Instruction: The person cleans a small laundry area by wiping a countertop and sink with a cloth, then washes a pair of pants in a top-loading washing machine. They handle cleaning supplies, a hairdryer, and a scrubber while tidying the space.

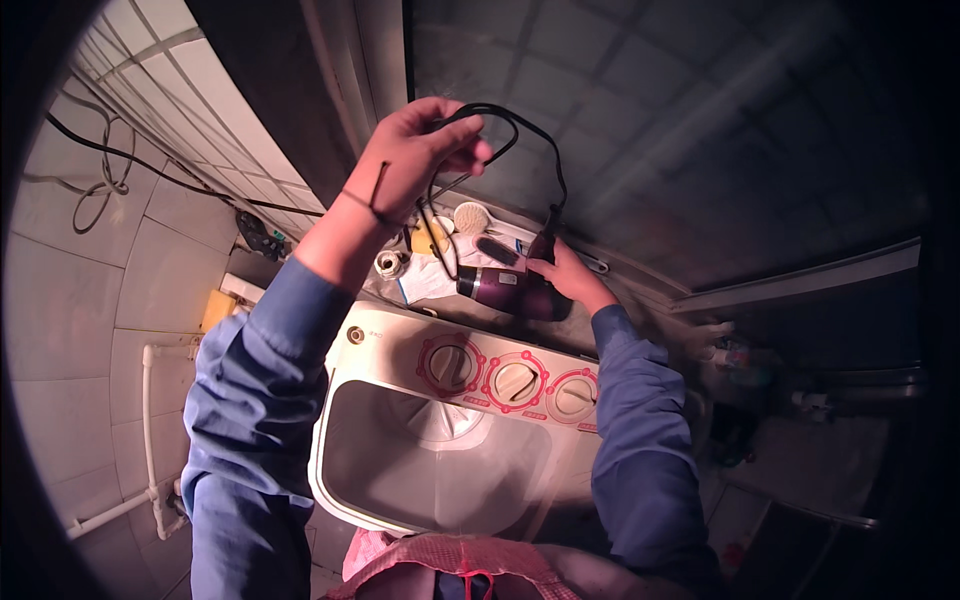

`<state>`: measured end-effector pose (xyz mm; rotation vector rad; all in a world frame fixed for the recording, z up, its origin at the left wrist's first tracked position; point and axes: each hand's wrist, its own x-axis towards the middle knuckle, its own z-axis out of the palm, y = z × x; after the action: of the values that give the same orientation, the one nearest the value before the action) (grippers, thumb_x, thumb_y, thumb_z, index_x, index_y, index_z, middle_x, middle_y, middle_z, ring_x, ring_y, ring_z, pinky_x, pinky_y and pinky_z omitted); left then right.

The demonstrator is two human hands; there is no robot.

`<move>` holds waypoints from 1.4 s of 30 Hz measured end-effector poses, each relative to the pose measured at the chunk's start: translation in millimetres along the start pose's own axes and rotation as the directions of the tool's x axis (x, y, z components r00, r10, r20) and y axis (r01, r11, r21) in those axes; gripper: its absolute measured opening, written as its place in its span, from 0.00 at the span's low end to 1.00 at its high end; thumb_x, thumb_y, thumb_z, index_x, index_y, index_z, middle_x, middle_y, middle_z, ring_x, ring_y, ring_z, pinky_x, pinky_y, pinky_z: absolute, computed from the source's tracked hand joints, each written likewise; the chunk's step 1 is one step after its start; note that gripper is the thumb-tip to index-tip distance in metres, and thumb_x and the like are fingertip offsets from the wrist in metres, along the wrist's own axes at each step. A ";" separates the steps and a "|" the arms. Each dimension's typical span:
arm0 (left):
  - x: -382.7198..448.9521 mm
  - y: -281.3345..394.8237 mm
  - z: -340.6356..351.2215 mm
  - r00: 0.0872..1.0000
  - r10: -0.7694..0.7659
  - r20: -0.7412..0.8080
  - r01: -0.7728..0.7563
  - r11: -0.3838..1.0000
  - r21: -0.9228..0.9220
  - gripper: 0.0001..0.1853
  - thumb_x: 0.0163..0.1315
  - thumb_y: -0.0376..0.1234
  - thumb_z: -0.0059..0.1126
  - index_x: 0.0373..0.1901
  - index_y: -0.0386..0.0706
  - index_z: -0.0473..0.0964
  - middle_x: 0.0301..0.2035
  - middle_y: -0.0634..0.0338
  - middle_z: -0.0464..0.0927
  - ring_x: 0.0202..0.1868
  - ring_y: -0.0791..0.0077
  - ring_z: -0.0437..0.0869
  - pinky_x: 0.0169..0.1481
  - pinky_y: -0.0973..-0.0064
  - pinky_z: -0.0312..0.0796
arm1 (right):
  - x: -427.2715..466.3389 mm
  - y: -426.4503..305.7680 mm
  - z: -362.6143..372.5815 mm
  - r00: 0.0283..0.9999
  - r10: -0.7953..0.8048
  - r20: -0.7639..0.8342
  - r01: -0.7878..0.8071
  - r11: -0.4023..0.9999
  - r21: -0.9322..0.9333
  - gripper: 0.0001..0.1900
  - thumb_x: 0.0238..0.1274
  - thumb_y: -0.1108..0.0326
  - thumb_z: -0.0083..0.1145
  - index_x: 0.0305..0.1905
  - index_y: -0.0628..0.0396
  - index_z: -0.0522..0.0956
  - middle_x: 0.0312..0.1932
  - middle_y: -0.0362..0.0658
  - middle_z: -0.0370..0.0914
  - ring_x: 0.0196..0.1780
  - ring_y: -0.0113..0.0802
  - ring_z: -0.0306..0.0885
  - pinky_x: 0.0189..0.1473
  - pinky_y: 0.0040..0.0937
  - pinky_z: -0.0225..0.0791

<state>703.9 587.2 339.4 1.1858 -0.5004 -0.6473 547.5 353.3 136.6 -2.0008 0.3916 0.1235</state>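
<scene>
My left hand [431, 146] is raised above the window ledge, its fingers closed around loops of a black power cord [553, 150]. That cord runs from the handle of a purple hair dryer [510, 291]. My right hand [566, 276] grips the dryer's handle, the nozzle pointing left. Beneath and beside the dryer lie a white cloth [431, 279], a dark-bristled brush [497, 250] and a round pale-bristled brush [472, 218]. A yellow item [429, 236] sits by the cloth.
Below the ledge stands a washing machine [341, 367] with several dials and an uncovered tub [435, 487]. White pipes [148, 420] run along the tiled wall at left, where another cord hangs [105, 161]. A dark glass pane [637, 135] rises behind the ledge.
</scene>
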 end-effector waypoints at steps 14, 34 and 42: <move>75.4 -94.4 36.3 0.926 0.312 0.213 -0.225 0.004 0.974 0.20 0.57 0.53 0.57 0.29 0.44 0.78 0.26 0.55 0.78 0.31 0.55 0.80 0.33 0.64 0.72 | -27.9 50.4 -66.9 0.982 0.186 -0.018 -0.183 0.976 0.119 0.18 0.58 0.62 0.62 0.48 0.58 0.69 0.41 0.42 0.75 0.44 0.31 0.72 0.50 0.31 0.67; 54.0 -206.9 68.6 0.997 -0.074 -0.007 0.035 0.382 0.924 0.37 0.56 0.44 0.62 0.61 0.36 0.56 0.36 0.43 0.80 0.40 0.48 0.82 0.46 0.59 0.73 | -89.4 -36.1 -45.9 0.986 0.161 -0.043 -0.135 0.624 -0.769 0.12 0.58 0.56 0.56 0.36 0.54 0.80 0.32 0.51 0.81 0.40 0.49 0.80 0.40 0.47 0.73; 75.0 -181.0 5.9 0.945 -0.044 0.325 -0.232 0.612 0.756 0.25 0.58 0.23 0.49 0.59 0.41 0.64 0.39 0.48 0.82 0.38 0.61 0.84 0.46 0.70 0.74 | 49.2 29.8 130.0 0.854 -0.196 0.482 0.440 0.768 -0.466 0.16 0.60 0.68 0.47 0.51 0.54 0.76 0.48 0.53 0.78 0.52 0.46 0.76 0.56 0.41 0.66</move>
<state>718.3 488.6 170.6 1.8904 -1.2088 -0.5228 595.0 446.2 40.1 -2.5157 -0.3178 0.4776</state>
